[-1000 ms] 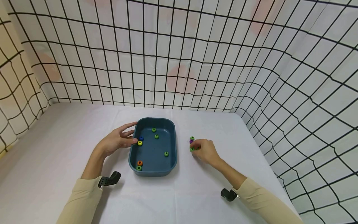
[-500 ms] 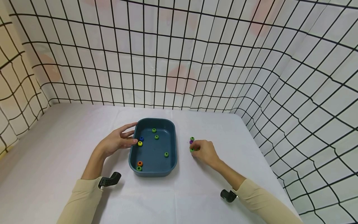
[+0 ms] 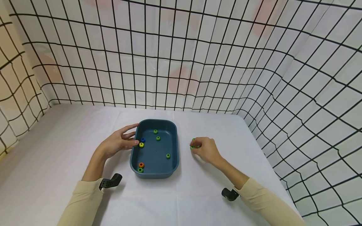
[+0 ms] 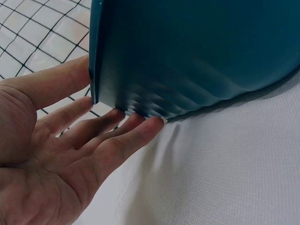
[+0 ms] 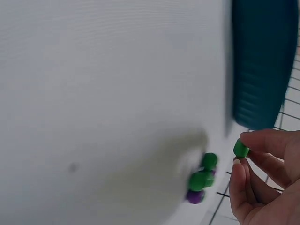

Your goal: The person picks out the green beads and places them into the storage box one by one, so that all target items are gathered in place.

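In the right wrist view a small green bead (image 5: pixel 241 149) is pinched between the thumb and fingertips of my right hand (image 3: pixel 207 150), raised off the cloth. Below it lies a little cluster with green beads (image 5: pixel 197 181) and a purple bead (image 5: pixel 194 197), mostly hidden by the hand in the head view. My left hand (image 3: pixel 118 142) grips the left side of a dark blue tray (image 3: pixel 154 175), thumb over the rim and fingers against the outer wall. Inside the tray lie several green beads (image 3: pixel 168 156), a yellow bead (image 3: pixel 141 144), a blue bead (image 3: pixel 143 140) and an orange bead (image 3: pixel 141 165).
A white cloth (image 3: pixel 198 201) covers the table. Black grid netting (image 3: pixel 158 62) stands around the back and sides, before pale sheeting. Each wrist carries a black camera mount (image 3: pixel 111 180).
My right hand has shifted slightly away from me and toward the tray, with a green bead in its fingertips. The left hand and the tray stay where they were.
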Tool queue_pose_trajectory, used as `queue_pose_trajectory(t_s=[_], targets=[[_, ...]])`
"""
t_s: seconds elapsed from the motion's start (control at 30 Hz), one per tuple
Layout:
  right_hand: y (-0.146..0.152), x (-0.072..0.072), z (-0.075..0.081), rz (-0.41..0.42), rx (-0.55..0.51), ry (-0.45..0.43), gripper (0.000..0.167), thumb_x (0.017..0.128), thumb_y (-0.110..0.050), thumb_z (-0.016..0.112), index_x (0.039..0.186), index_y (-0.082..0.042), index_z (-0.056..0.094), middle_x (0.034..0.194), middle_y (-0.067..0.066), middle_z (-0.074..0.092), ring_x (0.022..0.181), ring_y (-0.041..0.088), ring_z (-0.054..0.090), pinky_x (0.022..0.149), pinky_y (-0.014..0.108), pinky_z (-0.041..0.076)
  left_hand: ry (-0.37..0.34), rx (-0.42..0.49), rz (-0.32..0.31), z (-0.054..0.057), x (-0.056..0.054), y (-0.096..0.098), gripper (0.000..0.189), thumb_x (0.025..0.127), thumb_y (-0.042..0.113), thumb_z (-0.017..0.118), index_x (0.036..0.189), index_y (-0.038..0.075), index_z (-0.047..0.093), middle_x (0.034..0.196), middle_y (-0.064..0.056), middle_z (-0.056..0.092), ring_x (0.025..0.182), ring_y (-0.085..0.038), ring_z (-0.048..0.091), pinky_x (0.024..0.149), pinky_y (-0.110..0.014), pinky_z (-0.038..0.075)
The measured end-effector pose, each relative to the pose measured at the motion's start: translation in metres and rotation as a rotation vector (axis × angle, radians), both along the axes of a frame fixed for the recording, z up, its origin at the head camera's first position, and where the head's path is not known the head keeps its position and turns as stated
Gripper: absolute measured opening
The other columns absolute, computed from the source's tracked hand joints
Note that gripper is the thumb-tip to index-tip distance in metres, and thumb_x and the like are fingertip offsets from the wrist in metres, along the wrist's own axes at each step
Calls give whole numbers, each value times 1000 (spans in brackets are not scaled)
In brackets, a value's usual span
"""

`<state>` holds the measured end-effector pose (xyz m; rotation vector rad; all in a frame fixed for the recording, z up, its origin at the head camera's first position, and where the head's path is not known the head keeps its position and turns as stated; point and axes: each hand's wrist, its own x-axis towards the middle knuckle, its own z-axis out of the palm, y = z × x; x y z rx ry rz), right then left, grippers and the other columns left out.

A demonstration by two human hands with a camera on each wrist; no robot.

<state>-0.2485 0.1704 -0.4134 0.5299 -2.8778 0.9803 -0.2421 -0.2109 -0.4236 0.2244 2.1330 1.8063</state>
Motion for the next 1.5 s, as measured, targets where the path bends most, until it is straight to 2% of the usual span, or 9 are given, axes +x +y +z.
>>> queue_pose_trajectory(t_s=[0.33, 0.6, 1.03, 1.5], targets=[[-21, -8, 27, 37, -35, 51, 12, 84, -8, 77, 95, -12, 79, 89, 4, 78, 76, 18, 70, 64, 28, 54, -6, 4, 5, -1, 0, 0, 87, 95, 10, 72, 164, 21, 20, 164, -25, 25, 141, -42, 46, 100, -41, 56], [-43, -8, 38, 60, -47, 69, 12, 84, -8, 78, 96, -11, 79, 90, 5, 79, 72, 16, 67, 56, 25, 49, -8, 8, 8, -3, 1, 1, 89, 94, 12, 73, 164, 21, 19, 164, -25, 24, 141, -43, 46, 98, -40, 57], [-63, -4, 33, 122, -55, 49, 11, 86, -6, 76, 96, -8, 78, 90, 5, 78, 65, 11, 62, 51, 23, 48, -6, -10, 20, -5, -2, 1, 87, 94, 12, 73, 163, 21, 22, 164, -24, 27, 141, -42, 47, 99, -40, 57], [-66, -1, 31, 110, -48, -8, 14, 87, -7, 77, 101, -6, 78, 90, 4, 77, 72, 12, 65, 54, 23, 50, 4, -8, 9, -1, 0, 3, 88, 94, 13, 73, 164, 22, 20, 164, -25, 26, 141, -42, 46, 99, -40, 56]])
